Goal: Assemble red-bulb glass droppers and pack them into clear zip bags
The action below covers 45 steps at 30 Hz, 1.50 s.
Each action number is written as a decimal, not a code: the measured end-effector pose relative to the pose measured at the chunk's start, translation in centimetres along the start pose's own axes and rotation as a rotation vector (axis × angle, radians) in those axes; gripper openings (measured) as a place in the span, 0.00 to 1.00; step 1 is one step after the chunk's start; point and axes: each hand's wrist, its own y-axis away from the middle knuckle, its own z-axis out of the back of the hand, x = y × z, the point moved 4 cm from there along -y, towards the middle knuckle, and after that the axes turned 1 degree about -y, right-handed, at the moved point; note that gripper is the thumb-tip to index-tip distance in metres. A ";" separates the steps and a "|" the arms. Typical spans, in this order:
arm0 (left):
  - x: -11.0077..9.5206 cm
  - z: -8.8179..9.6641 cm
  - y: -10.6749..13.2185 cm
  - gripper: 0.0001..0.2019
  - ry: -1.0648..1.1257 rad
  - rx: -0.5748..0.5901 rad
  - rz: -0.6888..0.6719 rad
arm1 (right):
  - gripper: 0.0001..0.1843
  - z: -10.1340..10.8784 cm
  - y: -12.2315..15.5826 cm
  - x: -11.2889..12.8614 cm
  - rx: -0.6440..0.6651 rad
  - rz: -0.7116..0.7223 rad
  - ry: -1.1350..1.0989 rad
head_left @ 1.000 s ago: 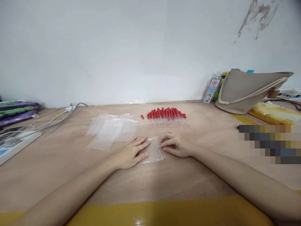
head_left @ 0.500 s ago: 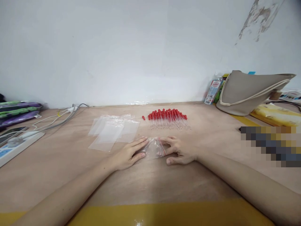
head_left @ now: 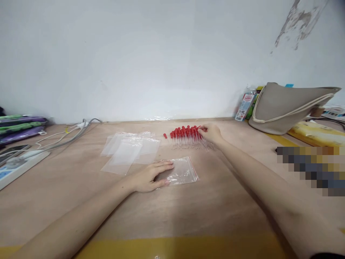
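My left hand (head_left: 151,175) lies flat with fingers stretched out on the left part of a small clear zip bag (head_left: 183,172) with a red seal line, on the wooden table. My right hand (head_left: 211,133) reaches forward to a row of red-capped glass droppers (head_left: 185,135), its fingers curled and pinching at the caps on the row's right end. Whether a dropper is lifted free I cannot make out. One loose red cap (head_left: 164,135) lies left of the row.
A pile of clear zip bags (head_left: 129,149) lies to the left. A power strip (head_left: 16,163) and cables (head_left: 67,136) sit at far left, a grey bag (head_left: 285,108) and a yellow pack (head_left: 315,133) at far right. A yellow tape strip (head_left: 188,248) edges the table front.
My right hand let go of the bag's opening and moved forward to the droppers. The bag now lies flat on the table. My left hand stayed on the bag.
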 end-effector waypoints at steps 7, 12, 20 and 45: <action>-0.3 -0.1 0.4 0.23 -0.053 -0.047 0.036 | 0.15 -2.0 -3.6 0.2 0.068 -0.058 0.132; -0.2 -0.1 0.4 0.24 -0.078 -0.037 0.040 | 0.12 -2.2 -4.4 0.1 0.105 -0.176 0.052; -0.1 0.0 0.4 0.25 -0.046 -0.119 0.045 | 0.06 2.4 -3.1 1.0 -0.061 -0.102 -0.541; -0.2 0.2 -0.9 0.26 -0.032 -0.148 0.055 | 0.14 0.3 11.8 2.3 0.457 0.022 -0.702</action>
